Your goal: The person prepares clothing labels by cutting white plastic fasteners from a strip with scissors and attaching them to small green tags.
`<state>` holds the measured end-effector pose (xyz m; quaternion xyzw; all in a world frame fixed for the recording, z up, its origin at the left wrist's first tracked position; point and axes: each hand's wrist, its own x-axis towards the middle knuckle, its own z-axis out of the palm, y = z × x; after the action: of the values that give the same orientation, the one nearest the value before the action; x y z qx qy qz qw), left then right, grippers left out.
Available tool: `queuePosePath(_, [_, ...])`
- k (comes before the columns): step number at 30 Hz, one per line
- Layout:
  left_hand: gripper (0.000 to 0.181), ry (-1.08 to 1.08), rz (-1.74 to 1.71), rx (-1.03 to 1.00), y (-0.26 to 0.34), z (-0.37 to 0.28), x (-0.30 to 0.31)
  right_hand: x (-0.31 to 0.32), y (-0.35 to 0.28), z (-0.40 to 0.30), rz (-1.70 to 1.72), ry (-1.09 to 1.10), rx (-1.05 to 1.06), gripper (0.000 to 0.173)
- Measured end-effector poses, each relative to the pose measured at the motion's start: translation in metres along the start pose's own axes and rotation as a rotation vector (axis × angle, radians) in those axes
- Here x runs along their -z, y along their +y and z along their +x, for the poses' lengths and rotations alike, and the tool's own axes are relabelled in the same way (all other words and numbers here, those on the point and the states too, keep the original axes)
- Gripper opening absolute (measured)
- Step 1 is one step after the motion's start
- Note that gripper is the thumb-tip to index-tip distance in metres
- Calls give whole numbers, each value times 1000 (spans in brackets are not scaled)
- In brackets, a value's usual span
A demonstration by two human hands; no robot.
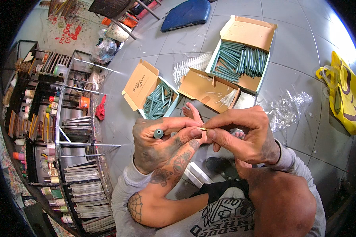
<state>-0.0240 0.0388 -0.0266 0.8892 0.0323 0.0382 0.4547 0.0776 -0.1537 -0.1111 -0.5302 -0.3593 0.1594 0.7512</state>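
My left hand has a dark green pen barrel tucked between its fingers, the open end facing up at me. Its thumb and forefinger meet those of my right hand at a tiny yellowish piece. My right hand pinches that piece; its exact kind is too small to tell. Beyond my hands, a carton with its lid up holds many loose green pen barrels. A larger open carton holds more barrels, partly in rows. A low brown box contains thin whitish sticks.
A strip of white spiky pieces lies behind the brown box. Crumpled clear plastic and a yellow bag are on the right. Left stands a metal rack with bottles and frames. A blue seat pad lies farther off.
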Motion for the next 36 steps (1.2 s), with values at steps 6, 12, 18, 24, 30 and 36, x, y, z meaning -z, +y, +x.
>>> queuePosePath(6, [17, -10, 20, -4, 0, 1, -1, 3, -1, 0, -43, -17, 33, 11])
queuePosePath(12, [16, -13, 19, -25, 2, 1, 0, -1, -4, -2, -26, 9, -18, 12])
queuePosePath(18, [16, -6, -12, -41, 0, 2, -2, 0, 1, -2, 46, -7, 22, 13])
queuePosePath(24, [16, -32, 47, -36, 0, 1, 0, 1, -2, -2, 1, 1, 3, 12])
queuePosePath(30, [15, -49, 60, -118, 1, 4, 0, 2, -7, -1, 3, -37, -39, 12])
queuePosePath(36, [15, -18, 155, -129, 9, 6, -1, 2, -3, -2, -6, -36, -12, 11])
